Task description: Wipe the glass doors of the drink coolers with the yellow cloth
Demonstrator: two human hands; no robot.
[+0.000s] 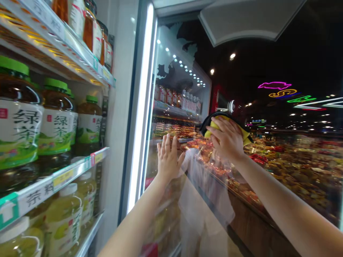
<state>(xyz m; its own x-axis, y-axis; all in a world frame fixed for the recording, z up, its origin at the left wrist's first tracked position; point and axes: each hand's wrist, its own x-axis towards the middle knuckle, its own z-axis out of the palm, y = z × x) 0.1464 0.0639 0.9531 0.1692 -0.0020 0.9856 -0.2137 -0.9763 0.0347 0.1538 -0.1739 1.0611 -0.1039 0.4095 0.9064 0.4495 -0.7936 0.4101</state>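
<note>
- Yellow cloth with a dark edge sits just right of the frame's centre, pressed against the glass door; we see it poking out above and on both sides of the hand that covers it.
- Our right hand lies on top of the cloth, fingers curled over it and gripping it against the pane, the arm running down to the lower right corner.
- Our left hand is spread wide and flat on the same glass, holding nothing, just left of and a little lower than the cloth, near it but apart.
- The open door reflects a pale figure in the lower middle.
- At the left of the frame, the cooler shelves carry green-capped tea bottles, with paler bottles on the shelf below.
- Neon signs glow in the dark upper right.
</note>
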